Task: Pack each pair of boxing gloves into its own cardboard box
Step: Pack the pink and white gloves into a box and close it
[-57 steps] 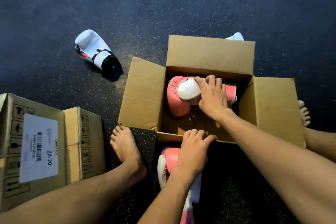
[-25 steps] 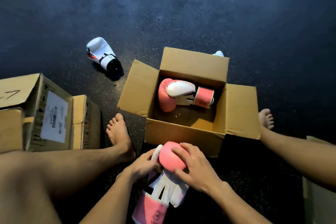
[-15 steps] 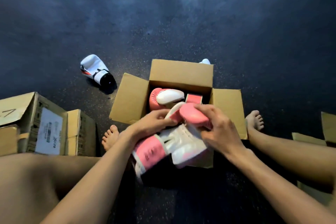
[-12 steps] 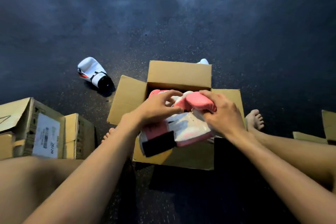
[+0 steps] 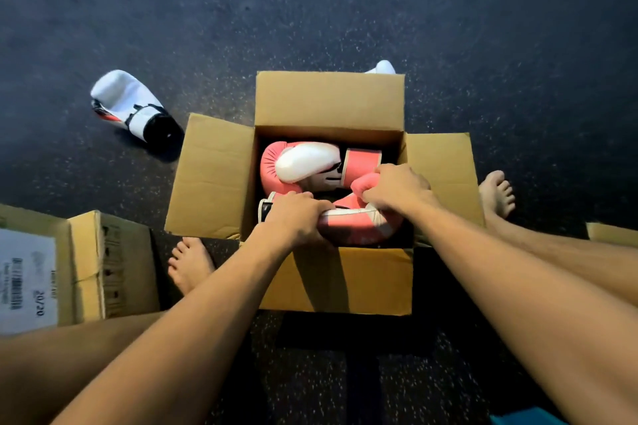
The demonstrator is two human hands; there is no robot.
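An open cardboard box (image 5: 214, 179) sits on the dark floor between my feet. One pink and white boxing glove (image 5: 303, 166) lies along its far side. A second pink and white glove (image 5: 359, 224) is in the near half of the box, held by both hands. My left hand (image 5: 293, 217) grips its cuff end at the left. My right hand (image 5: 397, 190) clasps its padded end at the right. A white, black and red glove (image 5: 131, 110) lies on the floor to the left of the box. The white tip of another glove (image 5: 381, 67) shows behind the box.
Closed cardboard boxes (image 5: 86, 269), one with a barcode label, stand at the left. My bare feet (image 5: 190, 266) flank the open box. Another cardboard edge (image 5: 611, 235) shows at the right. A teal patch sits at the bottom right corner.
Both hands picked the second pink glove up off the floor near my legs, carried it over the near wall and lowered it into the box beside the first glove.
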